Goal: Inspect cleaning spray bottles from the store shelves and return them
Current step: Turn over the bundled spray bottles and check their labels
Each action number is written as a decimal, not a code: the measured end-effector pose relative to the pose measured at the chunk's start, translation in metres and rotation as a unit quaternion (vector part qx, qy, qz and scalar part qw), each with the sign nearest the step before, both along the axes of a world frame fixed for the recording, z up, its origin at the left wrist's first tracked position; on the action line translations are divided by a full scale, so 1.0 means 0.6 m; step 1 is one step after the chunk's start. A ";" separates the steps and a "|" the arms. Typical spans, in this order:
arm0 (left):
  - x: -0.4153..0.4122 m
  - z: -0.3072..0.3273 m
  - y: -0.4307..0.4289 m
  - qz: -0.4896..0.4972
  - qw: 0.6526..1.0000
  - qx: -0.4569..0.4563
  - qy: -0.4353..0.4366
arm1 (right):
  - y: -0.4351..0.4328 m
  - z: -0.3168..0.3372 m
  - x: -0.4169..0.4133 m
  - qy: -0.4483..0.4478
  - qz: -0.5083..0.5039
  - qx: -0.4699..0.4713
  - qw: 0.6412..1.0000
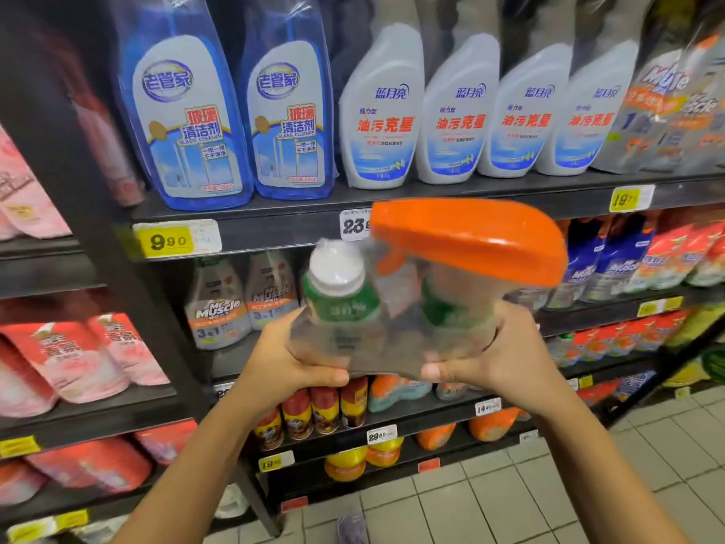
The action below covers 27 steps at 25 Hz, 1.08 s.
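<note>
A shrink-wrapped twin pack (392, 331), made up of a white-capped refill bottle (337, 284) and a spray bottle with an orange trigger head (470, 237), is held up in front of the shelves (274, 229), apparently so that it can be looked over, the heads being tipped toward the camera. The pack is clasped low down between the left hand (290, 363) and the right hand (506, 359), each closed on one lower corner with the thumb laid across the near side. It is kept clear of the shelf edge, level with the row of Mr Muscle bottles (219, 308).

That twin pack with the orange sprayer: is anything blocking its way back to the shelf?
Nothing visible. Both hands, left hand and right hand, hold the twin pack in open air before the shelf; its own slot is hidden.
</note>
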<state>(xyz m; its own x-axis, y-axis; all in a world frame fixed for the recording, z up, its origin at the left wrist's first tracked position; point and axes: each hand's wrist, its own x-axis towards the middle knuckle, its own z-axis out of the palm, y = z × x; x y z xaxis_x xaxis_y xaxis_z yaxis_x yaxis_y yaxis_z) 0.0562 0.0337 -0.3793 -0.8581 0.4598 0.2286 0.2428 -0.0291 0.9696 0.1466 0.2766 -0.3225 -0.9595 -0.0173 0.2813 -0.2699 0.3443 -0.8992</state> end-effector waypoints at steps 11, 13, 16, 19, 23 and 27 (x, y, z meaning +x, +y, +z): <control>0.053 0.047 0.022 0.102 0.990 0.019 0.097 | -0.021 0.003 -0.004 0.041 0.031 -0.220 0.974; 0.082 0.067 0.035 0.239 0.929 -0.102 0.264 | -0.039 0.007 0.003 0.094 -0.013 -0.172 0.981; 0.138 0.090 0.064 0.158 0.950 -0.111 0.244 | -0.082 0.006 0.015 0.135 -0.079 -0.089 0.984; 0.163 0.116 0.080 0.051 0.995 0.024 0.084 | -0.133 0.000 0.024 0.182 -0.095 0.032 0.978; 0.145 0.119 0.054 0.133 0.976 0.152 0.088 | -0.166 -0.003 0.032 0.228 0.025 0.075 0.970; 0.114 0.117 -0.005 0.118 0.960 0.254 0.000 | -0.136 -0.005 0.014 0.204 0.089 0.093 0.970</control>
<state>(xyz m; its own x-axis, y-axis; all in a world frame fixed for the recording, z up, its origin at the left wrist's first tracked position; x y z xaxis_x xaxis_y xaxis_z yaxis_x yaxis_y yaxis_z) 0.1246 0.0304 -0.3093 -0.9249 0.0813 0.3714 0.3006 -0.4417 0.8453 0.1550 0.1948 -0.3254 -0.7459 -0.2590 0.6136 -0.6606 0.4056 -0.6318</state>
